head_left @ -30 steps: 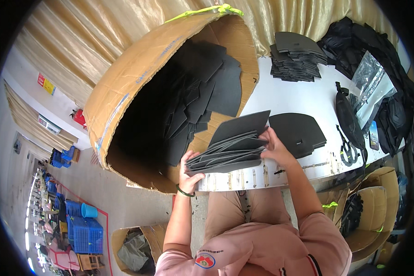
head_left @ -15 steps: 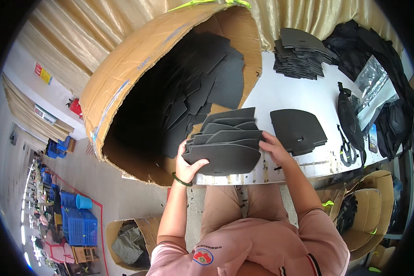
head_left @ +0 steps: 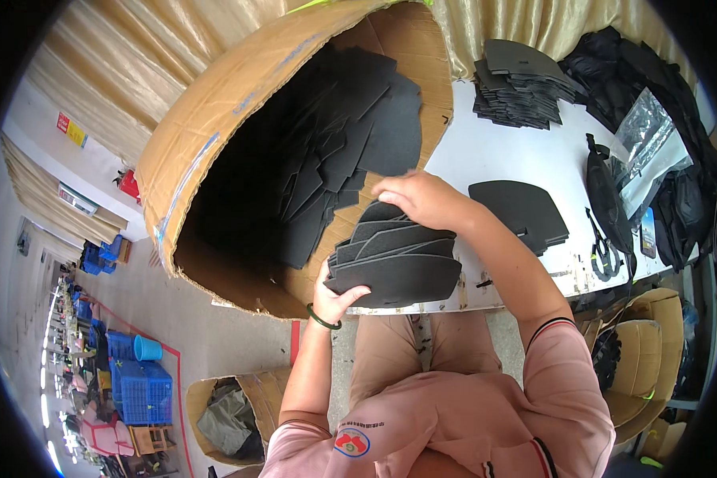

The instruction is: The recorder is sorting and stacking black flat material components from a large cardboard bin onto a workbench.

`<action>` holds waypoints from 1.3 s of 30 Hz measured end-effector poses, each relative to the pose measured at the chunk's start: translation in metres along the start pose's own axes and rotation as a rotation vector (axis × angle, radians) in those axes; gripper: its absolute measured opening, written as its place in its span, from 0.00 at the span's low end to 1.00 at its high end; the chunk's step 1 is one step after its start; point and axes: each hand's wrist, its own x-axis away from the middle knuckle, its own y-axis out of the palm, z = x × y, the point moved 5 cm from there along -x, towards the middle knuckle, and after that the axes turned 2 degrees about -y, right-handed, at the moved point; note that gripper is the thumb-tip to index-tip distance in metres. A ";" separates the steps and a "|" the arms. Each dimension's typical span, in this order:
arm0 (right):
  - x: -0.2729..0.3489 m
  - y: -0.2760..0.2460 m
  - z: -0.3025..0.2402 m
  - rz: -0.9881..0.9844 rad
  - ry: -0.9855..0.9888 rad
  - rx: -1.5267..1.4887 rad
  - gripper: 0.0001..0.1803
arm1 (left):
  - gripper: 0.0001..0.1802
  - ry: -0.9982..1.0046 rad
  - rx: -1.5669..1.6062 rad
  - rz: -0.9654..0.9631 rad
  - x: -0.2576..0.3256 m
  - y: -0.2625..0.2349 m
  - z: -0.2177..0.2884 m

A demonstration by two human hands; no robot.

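Black, thin sheets form a fanned bundle (head_left: 398, 277) held over the near edge of the white tabletop (head_left: 486, 155), toward its left end, just beside the mouth of a cardboard carton (head_left: 223, 92). The left hand (head_left: 338, 299) has its grip clamped on the bundle's left side, thumb across the front sheet. The right hand (head_left: 430, 197) reaches over the bundle's far side with fingers bent; whether its grip pinches a sheet or merely rests there, I cannot tell.

Since the sheets stand in uneven steps, I judge that even pressure suits them: the left thumb firm enough that nothing slips out, yet light enough not to bow the front sheet. The right fingers would do best spread along the far edges rather than pressing one corner, clear of the carton's rim, which might snag a sheet.

A low pile (head_left: 522, 211) lies nearer the tabletop's near edge, with scissors (head_left: 605, 259) to its right; a taller stack (head_left: 522, 88) stands by the far edge.
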 end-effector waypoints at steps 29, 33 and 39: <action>0.048 -0.041 -0.001 0.159 -0.037 -0.168 0.12 | 0.33 -0.083 0.103 0.001 0.006 -0.003 -0.015; 0.042 -0.022 -0.004 0.087 -0.102 0.059 0.09 | 0.33 -0.089 0.116 0.020 0.002 -0.002 -0.020; 0.070 -0.030 0.032 0.300 0.151 -0.090 0.06 | 0.32 -0.077 0.110 0.007 0.006 -0.001 -0.027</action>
